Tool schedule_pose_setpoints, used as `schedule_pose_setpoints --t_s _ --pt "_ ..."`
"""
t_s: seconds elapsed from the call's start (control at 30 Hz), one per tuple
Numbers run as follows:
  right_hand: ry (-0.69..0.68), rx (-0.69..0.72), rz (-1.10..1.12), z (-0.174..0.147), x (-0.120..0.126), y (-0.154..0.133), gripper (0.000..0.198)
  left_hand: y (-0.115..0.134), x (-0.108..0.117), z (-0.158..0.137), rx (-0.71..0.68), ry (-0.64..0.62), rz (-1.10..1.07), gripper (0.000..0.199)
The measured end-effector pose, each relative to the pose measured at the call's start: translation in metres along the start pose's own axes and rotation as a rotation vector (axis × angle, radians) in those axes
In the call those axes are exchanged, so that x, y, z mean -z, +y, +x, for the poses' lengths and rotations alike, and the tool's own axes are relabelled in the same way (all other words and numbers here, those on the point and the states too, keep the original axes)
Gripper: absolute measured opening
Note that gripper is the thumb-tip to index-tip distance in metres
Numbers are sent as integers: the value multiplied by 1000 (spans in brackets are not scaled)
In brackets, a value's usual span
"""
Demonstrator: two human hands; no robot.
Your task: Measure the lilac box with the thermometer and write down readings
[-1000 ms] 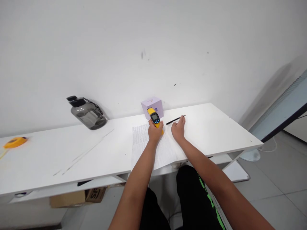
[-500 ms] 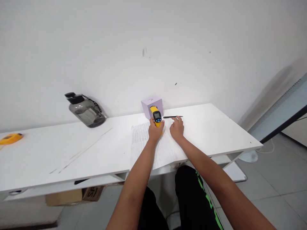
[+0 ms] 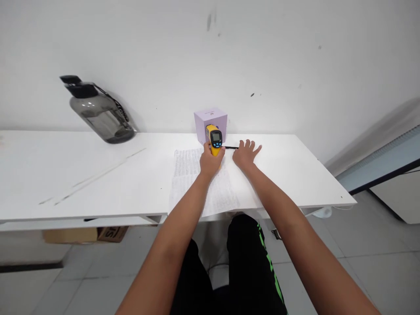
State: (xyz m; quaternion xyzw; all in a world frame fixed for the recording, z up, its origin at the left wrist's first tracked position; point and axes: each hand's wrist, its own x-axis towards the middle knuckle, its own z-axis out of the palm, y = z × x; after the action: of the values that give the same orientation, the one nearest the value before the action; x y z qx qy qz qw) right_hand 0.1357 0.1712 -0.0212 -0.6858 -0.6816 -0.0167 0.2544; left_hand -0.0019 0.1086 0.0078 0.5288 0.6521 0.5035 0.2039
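A yellow-and-black infrared thermometer (image 3: 215, 139) is held upright in my left hand (image 3: 210, 161), its small screen and blue buttons facing me. Its front points at a lilac box (image 3: 211, 114) against the wall, and part of that box is hidden behind it. My right hand (image 3: 244, 155) lies palm down on the table with its fingers spread. A black pen (image 3: 231, 147) runs between the two hands, its right end covered by my right hand. Printed paper (image 3: 187, 168) lies under my left hand and forearm.
A grey transparent water bottle (image 3: 101, 116) with a black cap stands on the left of the white table (image 3: 82, 175), near the wall. Below the table, a cardboard box (image 3: 70, 235) rests at the left. The table's right edge borders the tiled floor.
My right hand's fingers have gone from curled to spread, now covering the pen's right end. My left hand still holds the thermometer. The view has shifted, and the orange tape measure has left it.
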Motion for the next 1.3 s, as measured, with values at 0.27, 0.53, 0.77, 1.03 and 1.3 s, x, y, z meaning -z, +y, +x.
schedule_pose_setpoints --t_s 0.27,0.53,0.77,1.03,1.3 --pt "-185 178 -52 -1 31 13 28 0 0 1 20 -7 1 45" --pt "-198 -14 352 -88 75 35 26 -3 -3 3 22 -25 10 49" --pt "-155 378 563 -120 83 28 49 -2 -4 3 7 -35 7 52" --pt "-578 168 809 -103 79 25 50 -4 -4 5 15 -13 -14 52" --pt "-544 237 688 -107 83 17 36 -2 -3 4 23 -18 13 52"
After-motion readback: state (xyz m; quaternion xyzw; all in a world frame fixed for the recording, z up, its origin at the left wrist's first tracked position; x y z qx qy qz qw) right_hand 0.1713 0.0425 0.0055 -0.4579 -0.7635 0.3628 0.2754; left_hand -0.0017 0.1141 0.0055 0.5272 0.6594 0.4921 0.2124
